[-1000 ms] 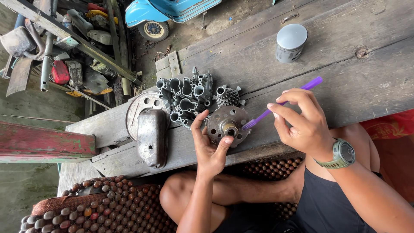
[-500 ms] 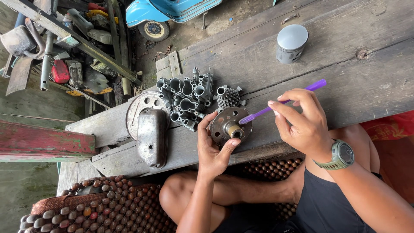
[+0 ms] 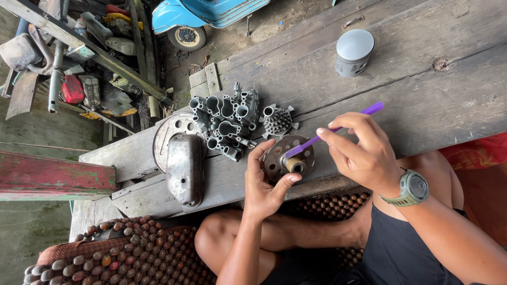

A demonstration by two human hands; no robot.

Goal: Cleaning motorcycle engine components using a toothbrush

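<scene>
L hand [image 3: 264, 184] has its grip pinched on a round metal disc [image 3: 288, 158] w/ holes around it and a brass-coloured hub in the middle: thumb near the hub on the near side, fingers curled over the far-left rim. Disc sits tilted at the near edge of the worktop [image 3: 422, 89], propped in that hand, not lying flat.

R hand [image 3: 359, 153] has its grip pressed together on a purple toothbrush [image 3: 338, 128], fingertips on the handle approx. mid-length. Bristle end touches the disc face just beside the hub; other end sticks up and away over the planks. Green watch [image 3: 412, 188] on that wrist.

Progress, judging from this alone: brushing of the disc looks under way, not finished. Disc face is dull and dark, can't tell which bits are already clean. No rag or fluid visible nearby.

Further out: finned metal gear-like part [image 3: 277, 120] just beyond the disc, then a grey casting of tubes [image 3: 224, 121], touching or nearly so. Left of those, a flat round plate [image 3: 168, 129] w/ a domed chrome cover [image 3: 185, 169] lying on it. These look equally dull, so prob. not cleaned yet. Grey piston [image 3: 354, 51] stands well apart, far side. Blue scooter [image 3: 206, 13] and scrap beyond the worktop; beaded seat mat [image 3: 121, 253] below.
</scene>
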